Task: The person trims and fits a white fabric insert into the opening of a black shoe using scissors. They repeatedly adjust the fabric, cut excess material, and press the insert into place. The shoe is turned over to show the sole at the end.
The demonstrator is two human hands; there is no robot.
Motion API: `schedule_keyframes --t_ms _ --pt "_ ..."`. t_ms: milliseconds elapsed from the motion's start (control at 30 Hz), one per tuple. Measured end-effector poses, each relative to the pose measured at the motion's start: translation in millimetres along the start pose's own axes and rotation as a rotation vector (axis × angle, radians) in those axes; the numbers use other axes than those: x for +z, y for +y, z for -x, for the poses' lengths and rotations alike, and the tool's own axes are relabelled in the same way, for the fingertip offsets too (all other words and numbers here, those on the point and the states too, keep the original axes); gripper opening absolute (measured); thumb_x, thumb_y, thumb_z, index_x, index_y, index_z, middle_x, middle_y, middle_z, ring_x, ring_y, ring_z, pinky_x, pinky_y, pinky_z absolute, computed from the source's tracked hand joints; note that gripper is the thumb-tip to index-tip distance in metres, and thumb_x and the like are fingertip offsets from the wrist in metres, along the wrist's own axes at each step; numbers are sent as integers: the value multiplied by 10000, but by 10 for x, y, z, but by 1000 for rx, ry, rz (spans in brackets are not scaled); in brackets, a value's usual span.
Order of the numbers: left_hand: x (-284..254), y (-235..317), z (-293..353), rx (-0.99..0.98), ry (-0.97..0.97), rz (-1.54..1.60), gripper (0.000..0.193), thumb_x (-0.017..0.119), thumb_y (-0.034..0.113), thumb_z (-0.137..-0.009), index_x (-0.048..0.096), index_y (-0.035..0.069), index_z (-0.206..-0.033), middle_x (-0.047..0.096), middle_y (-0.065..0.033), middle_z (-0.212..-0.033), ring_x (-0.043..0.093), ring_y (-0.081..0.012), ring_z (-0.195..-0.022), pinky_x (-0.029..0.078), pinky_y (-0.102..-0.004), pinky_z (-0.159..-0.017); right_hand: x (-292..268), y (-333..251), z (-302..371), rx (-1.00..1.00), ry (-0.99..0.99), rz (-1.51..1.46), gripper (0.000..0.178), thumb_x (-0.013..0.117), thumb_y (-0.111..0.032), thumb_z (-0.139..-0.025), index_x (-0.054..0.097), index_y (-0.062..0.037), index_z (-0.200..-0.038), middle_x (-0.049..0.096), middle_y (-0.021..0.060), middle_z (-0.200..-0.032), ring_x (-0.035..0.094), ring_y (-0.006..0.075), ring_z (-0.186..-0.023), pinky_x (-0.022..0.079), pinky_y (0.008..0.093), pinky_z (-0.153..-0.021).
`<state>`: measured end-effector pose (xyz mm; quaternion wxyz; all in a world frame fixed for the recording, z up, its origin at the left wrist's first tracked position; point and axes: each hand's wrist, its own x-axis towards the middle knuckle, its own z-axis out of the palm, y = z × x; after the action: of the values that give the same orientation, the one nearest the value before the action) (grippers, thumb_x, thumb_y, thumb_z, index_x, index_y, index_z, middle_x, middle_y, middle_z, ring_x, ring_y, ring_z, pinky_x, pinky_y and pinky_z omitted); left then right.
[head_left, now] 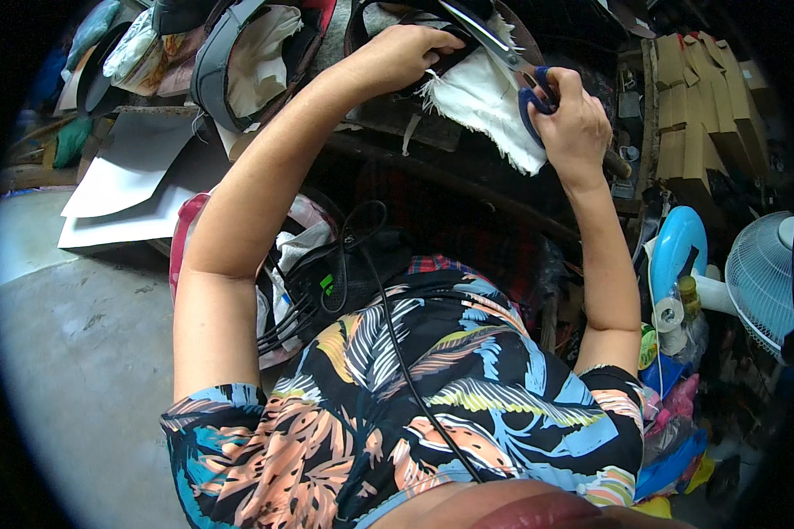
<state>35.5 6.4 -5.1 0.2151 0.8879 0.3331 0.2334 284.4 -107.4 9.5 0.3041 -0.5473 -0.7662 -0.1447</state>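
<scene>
In my right hand (575,128) are scissors with dark blue handles (535,104), my fingers through the loops. Their metal blades (494,40) point up and left, over the upper part of a frayed white cloth (494,110). The cloth hangs over the edge of the work surface. My left hand (410,55) is at the cloth's upper left, beside a dark curved piece (362,22). Its fingers are bent together at dark material there; what they grip is partly hidden. The blade tips run to the top edge of the picture.
At left, a grey-black curved band (216,75) stands round pale cloth, near white sheets (141,176). A bag with black cables (304,291) is close to my body. On the right are stacked cardboard pieces (701,106), a white fan (761,273) and a blue ring-shaped object (677,242).
</scene>
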Motion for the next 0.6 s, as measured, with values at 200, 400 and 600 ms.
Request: schedule_keyframes --t_ms 200,400,600 --pt "45 65 214 -95 -71 26 423 567 39 -932 610 157 -1336 655 -162 -1248 645 -329 -1131 498 -390 -980 218 438 -165 350 -45 -54 367 737 -272 -859 553 -90 -1119 727 122 -915 720 328 -845 545 416 -749" --pt "109 95 253 -85 -86 -13 454 507 -14 -909 652 192 -1287 669 -140 -1231 657 -325 -1102 504 -415 -977 428 734 -113 451 -146 -147 436 778 -243 -811 567 -65 -1148 704 101 -924 685 238 -822 527 357 -761" --pt "83 93 214 90 -98 -223 530 575 -16 -868 642 274 -1306 590 -121 -1363 612 -320 -1188 495 -398 -1006 381 869 -165 550 -202 -525 465 822 -218 -761 589 -33 -1118 703 91 -889 669 159 -760 520 275 -695"
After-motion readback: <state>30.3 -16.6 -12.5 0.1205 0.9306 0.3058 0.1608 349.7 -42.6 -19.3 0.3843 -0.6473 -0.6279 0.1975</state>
